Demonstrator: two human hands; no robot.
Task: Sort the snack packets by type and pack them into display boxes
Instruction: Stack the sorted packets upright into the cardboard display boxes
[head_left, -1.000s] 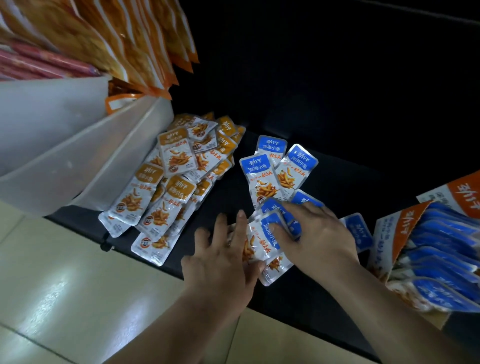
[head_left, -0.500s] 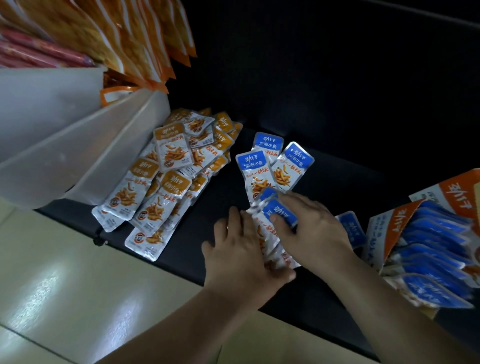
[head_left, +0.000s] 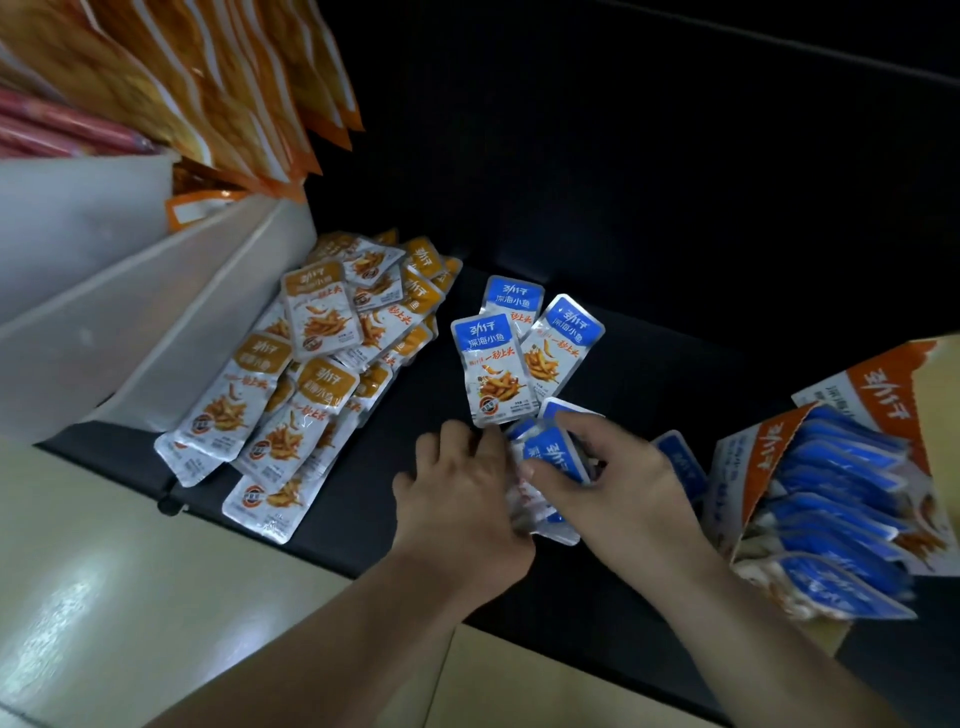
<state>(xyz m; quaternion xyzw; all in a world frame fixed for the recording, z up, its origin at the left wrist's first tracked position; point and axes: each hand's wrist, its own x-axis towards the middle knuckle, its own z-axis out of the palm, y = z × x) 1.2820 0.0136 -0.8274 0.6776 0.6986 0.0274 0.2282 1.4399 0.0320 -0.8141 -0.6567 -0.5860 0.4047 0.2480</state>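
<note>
Between my hands stands a small stack of blue snack packets (head_left: 553, 457), gathered on edge on the black shelf (head_left: 363, 499). My left hand (head_left: 462, 499) grips its left side and my right hand (head_left: 613, 483) pinches its top and right side. Three more blue packets (head_left: 498, 364) lie flat just behind. One blue packet (head_left: 680, 462) lies right of my right hand. A pile of orange packets (head_left: 311, 364) covers the shelf's left part. An orange display box (head_left: 831, 488) at the right holds several blue packets.
White plastic bins (head_left: 130, 322) stand at the left, with large orange bags (head_left: 208, 88) and red sticks (head_left: 62, 124) above them. Pale floor tiles (head_left: 130, 597) lie below the shelf edge. The shelf's back is dark.
Both hands have pushed the loose blue packets together into an upright stack, and my right hand has closed on its top. The view has shifted slightly.
</note>
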